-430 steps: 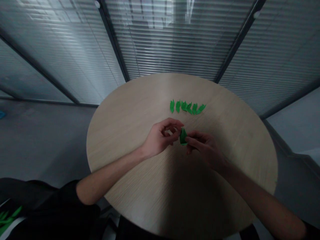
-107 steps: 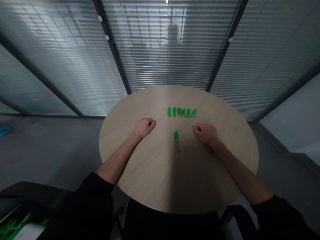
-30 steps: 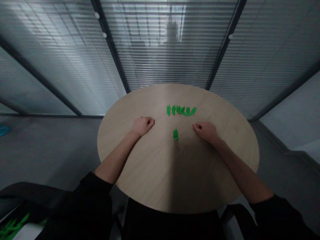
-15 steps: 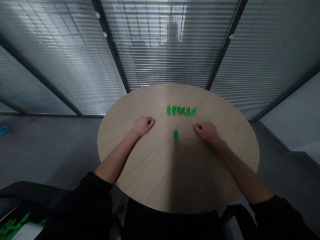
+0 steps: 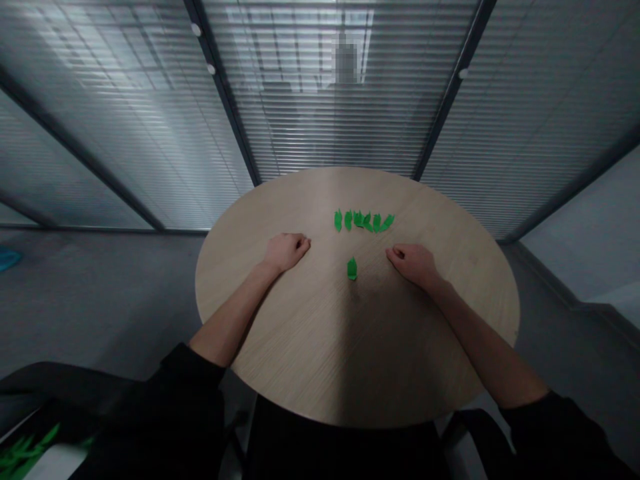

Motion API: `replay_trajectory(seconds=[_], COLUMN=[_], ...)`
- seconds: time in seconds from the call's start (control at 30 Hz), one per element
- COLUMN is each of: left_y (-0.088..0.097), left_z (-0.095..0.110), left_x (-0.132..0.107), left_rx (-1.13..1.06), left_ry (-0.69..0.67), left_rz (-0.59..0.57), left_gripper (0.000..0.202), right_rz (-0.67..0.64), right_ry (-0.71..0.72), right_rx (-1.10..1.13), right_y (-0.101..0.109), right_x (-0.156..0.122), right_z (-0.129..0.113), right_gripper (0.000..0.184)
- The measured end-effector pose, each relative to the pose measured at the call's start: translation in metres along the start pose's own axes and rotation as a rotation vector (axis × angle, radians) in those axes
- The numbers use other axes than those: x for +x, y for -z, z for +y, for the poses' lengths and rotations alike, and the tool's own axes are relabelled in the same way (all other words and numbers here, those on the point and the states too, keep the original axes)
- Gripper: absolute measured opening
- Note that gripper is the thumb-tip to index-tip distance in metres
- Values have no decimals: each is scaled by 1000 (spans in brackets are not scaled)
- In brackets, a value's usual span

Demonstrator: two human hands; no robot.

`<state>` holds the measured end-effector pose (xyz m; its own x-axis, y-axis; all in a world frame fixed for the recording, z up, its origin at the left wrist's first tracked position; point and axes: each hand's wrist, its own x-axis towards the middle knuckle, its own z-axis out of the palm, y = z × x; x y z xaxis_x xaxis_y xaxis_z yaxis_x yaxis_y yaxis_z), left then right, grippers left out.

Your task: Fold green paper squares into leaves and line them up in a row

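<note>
My left hand (image 5: 289,251) rests on the round wooden table (image 5: 295,347), its fingers curled into a loose fist with nothing visible inside. Across from it, my right hand (image 5: 412,262) lies curled the same way, also with nothing visible in it. Between the two hands is a single small green piece (image 5: 352,269), perhaps folded paper, touched by neither. Farther back, several similar green pieces (image 5: 377,223) lie in a row, some side by side and some overlapping. The row's right end is closest to my right hand.
Glass partitions with blinds (image 5: 330,133) stand beyond the table's far edge. At the lower left are a black chair armrest (image 5: 65,377), more green pieces (image 5: 30,450) and a white object (image 5: 57,461). Something blue (image 5: 7,258) lies on the floor at far left.
</note>
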<state>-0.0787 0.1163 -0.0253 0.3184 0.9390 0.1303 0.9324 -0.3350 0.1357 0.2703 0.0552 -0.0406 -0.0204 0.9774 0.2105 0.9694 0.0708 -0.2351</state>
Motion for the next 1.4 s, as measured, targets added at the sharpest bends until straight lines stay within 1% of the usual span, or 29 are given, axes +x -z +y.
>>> replay_trajectory(seconds=[0.53,0.8,0.9,1.03,1.1,1.13,1.2,1.27,1.4], left_y=[-1,-3,0,2,2,1,-1,-2,-5], left_z=[1,2,11,31,42,47,56,63,72], left_x=[-1,-2,-5,-12,-15,-17,-20,-24,-29], left_rx=[-10,-68,-122,-231,-278,-309,-457,-565,-622], left_ry=[-4,-35,-77,-182,-228,-255,-330,-370,-383], left_rz=[-3,14,20,31,30,24,10,-12,-44], left_gripper=[49,44,43,49,50,49,45,41,33], right_rz=[-6,-19,-18,-15,-16,-17,-20,-23,-24], right_ry=[-2,2,1,-1,-4,-5,-8,-10,-17], right_rx=[-6,-6,-8,-9,-9,-10,-11,-11,-15], right_y=[1,1,0,1,1,1,1,0,0], right_x=[-1,0,0,-1,-1,-1,0,0,0], right_z=[-1,-1,-1,-1,-1,-1,-1,-1,-1], right_gripper=[41,41,41,41,41,41,41,42,43])
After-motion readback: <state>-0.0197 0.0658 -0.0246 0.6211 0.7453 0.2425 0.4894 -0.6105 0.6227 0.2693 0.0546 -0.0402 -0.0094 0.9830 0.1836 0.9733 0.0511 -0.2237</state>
